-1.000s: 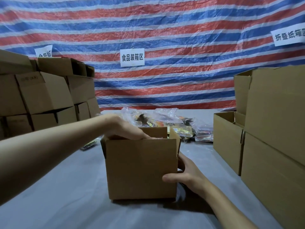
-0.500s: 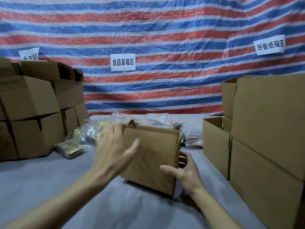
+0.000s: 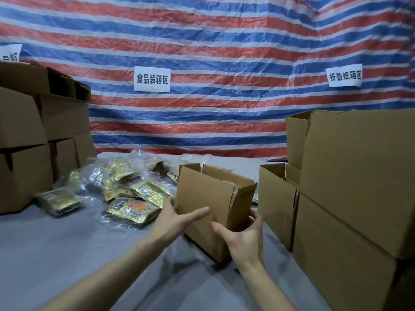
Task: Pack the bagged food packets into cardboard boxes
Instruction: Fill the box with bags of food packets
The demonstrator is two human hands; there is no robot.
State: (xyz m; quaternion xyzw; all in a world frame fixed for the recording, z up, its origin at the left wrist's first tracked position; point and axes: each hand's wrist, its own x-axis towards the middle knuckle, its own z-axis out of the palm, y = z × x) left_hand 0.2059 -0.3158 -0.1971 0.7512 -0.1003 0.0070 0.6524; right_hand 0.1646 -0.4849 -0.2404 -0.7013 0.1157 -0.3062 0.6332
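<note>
Clasping the open cardboard box (image 3: pixel 208 207) at twelve o'clock, the right hand (image 3: pixel 244 236) curls round its near right corner and the left hand (image 3: pixel 177 218) pinches its left edge, seemingly steadying it tilted for filling. Bagged food packets (image 3: pixel 134 198) lie heaped on the grey surface (image 3: pixel 67 254) at ten o'clock, within easy reach; spare cartons (image 3: pixel 348 176) stand stacked at three.

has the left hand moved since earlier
Yes. The left hand dropped from the top rim of the open box to its left side, nearer the table, beside the packets.

Matt brown cardboard box (image 3: pixel 208 205), glossy clear plastic food packets (image 3: pixel 132 209), grey cloth table cover (image 3: pixel 67 254).
</note>
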